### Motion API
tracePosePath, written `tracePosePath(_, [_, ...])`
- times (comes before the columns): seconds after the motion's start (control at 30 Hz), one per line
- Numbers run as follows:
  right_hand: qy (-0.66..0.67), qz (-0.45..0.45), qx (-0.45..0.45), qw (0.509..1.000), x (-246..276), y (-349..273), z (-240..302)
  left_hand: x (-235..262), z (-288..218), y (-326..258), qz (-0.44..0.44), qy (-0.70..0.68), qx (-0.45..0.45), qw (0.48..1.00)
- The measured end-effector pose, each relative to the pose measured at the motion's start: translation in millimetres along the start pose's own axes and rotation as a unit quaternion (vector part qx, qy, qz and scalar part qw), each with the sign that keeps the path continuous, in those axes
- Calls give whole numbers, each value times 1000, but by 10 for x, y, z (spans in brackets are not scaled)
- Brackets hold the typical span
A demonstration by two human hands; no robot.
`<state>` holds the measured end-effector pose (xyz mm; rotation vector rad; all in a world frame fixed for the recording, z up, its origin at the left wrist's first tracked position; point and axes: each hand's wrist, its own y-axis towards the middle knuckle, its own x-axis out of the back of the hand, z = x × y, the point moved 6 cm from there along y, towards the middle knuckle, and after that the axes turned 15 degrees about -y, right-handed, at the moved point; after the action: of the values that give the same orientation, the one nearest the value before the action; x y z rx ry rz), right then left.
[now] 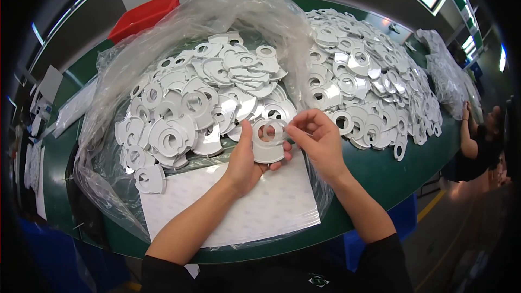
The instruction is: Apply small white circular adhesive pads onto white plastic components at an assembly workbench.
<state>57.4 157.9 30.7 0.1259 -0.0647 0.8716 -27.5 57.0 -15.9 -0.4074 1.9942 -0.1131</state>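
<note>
My left hand (248, 157) grips a white plastic part (268, 153) with a round hole and a wide curved end. It is held above a white sheet (233, 214) with faint printing. Thumb and fingers of my right hand (320, 140) are pinched at the part's right upper edge, on what looks like a thin see-through ring (278, 128) over the hole. Whether that ring touches the part I cannot tell. Just beyond my hands, a heap of similar white parts (194, 103) lies on a clear plastic bag (103, 146).
A second heap of white parts (374, 84) covers the right of the green table (374, 173). A red bin (145, 16) stands at the back left. Plastic bags (442, 70) lie at the far right, where another person (480, 141) works. A blue bin (404, 228) stands below the table edge.
</note>
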Motion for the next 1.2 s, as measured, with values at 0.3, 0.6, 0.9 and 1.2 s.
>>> tracePosePath(0.3, [28,31,-13,999,-131,7,-88,5,3,-1,-10,5,-5,1000])
tracePosePath(0.6, [19,25,-16,999,-131,10,-91,8,8,0,-24,7,-5,1000])
tracePosePath(0.9, [14,30,-12,999,-136,8,-87,-7,5,-1,-17,17,-8,1000])
tracePosePath(1.2, [-8,14,-7,1000,-118,-15,-65,-4,13,12,-5,20,-21,1000])
